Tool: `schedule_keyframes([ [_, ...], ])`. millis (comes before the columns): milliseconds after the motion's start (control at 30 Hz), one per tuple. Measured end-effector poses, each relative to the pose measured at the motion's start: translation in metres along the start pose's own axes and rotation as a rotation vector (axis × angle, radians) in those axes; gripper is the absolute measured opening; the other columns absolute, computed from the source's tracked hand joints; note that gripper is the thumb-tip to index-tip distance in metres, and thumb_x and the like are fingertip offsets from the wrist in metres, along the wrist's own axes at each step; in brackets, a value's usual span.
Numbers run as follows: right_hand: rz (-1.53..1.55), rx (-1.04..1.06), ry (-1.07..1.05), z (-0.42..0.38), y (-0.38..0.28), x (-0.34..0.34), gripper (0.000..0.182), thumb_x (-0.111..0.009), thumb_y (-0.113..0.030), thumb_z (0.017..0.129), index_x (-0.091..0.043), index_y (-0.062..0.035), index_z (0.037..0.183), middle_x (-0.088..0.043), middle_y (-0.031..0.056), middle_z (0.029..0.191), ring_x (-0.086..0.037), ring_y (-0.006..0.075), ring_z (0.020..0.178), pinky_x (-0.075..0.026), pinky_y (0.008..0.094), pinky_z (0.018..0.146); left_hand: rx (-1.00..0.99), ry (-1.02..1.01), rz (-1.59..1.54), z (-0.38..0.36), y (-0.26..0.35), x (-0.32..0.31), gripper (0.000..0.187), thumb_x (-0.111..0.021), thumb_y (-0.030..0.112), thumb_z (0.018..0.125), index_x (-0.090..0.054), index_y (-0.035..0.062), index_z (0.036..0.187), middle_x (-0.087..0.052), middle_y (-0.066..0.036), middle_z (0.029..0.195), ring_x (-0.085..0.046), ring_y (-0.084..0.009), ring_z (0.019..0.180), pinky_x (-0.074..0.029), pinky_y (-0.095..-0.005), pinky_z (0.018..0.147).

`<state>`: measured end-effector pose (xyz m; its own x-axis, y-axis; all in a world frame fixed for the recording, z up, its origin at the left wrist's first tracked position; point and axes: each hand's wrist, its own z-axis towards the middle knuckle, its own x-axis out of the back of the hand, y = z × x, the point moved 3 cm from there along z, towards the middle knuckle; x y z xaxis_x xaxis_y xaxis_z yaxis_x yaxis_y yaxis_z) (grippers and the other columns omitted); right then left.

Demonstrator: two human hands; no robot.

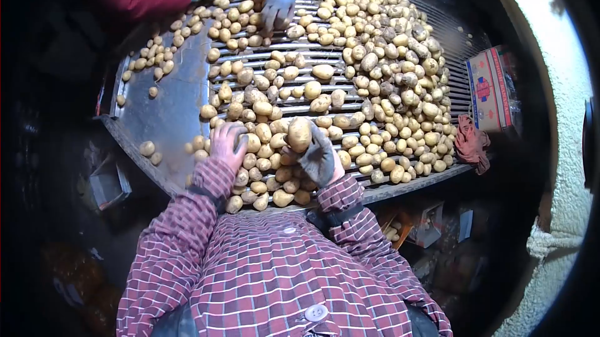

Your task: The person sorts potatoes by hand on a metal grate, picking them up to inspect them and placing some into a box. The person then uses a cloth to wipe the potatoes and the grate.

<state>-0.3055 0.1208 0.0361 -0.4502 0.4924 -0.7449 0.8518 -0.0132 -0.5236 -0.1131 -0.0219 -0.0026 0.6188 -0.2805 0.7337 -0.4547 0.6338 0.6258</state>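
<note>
A large potato (300,134) is gripped in my gloved right hand (319,161), raised over the other potatoes near the front edge. My left hand (227,145) reaches onto the potatoes to its left, thumb apart from the fingers, with no potato visibly held. Loose potatoes (263,132) lie between and around both hands on a grate of metal bars (300,111). Below my right hand, more potatoes (283,198) are crowded against the front edge.
A dense heap of potatoes (400,81) covers the right side. At left, a flat metal plate (165,103) carries a few potatoes. Across the grate, co-workers' gloved hands (278,7) touch potatoes. A red cloth (472,143) and a printed cardboard box (489,90) stand at right.
</note>
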Motion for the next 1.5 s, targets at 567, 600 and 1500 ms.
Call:
schedule_keyframes([
  [567, -0.451, 0.067, 0.206, -0.050, -0.016, 0.028, 0.044, -0.054, -0.031, 0.100, -0.053, 0.0010, 0.131, -0.064, 0.0154, 0.121, -0.066, 0.0241, 0.106, -0.054, 0.0331, 0.088, 1.058, -0.054, -1.180, -0.032, 0.052, 0.049, 0.043, -0.056, 0.046, 0.096, -0.062, 0.0123, 0.123, -0.066, -0.002, 0.100, -0.062, -0.0117, 0.085, -0.050, -0.0255, 0.060],
  [600, -0.422, 0.034, 0.164, -0.050, -0.006, 0.034, 0.044, -0.054, -0.033, 0.100, -0.054, -0.0001, 0.129, -0.064, 0.0143, 0.121, -0.066, 0.0237, 0.106, -0.055, 0.0330, 0.086, 0.818, -0.180, -1.089, -0.029, 0.051, 0.040, 0.048, -0.053, 0.048, 0.097, -0.059, 0.0090, 0.125, -0.066, -0.006, 0.105, -0.061, -0.0152, 0.093, -0.050, -0.0283, 0.072],
  [1500, 0.576, 0.875, 1.248, -0.354, 0.130, 0.365, 0.039, -0.065, -0.046, 0.087, -0.056, -0.0149, 0.110, -0.061, 0.0083, 0.100, -0.059, 0.0273, 0.096, -0.052, 0.0527, 0.086, -0.212, -0.247, 0.205, -0.017, 0.015, -0.042, 0.060, -0.068, 0.012, 0.081, -0.047, 0.0018, 0.137, -0.038, -0.023, 0.146, -0.039, -0.0407, 0.134, -0.032, -0.0487, 0.113],
])
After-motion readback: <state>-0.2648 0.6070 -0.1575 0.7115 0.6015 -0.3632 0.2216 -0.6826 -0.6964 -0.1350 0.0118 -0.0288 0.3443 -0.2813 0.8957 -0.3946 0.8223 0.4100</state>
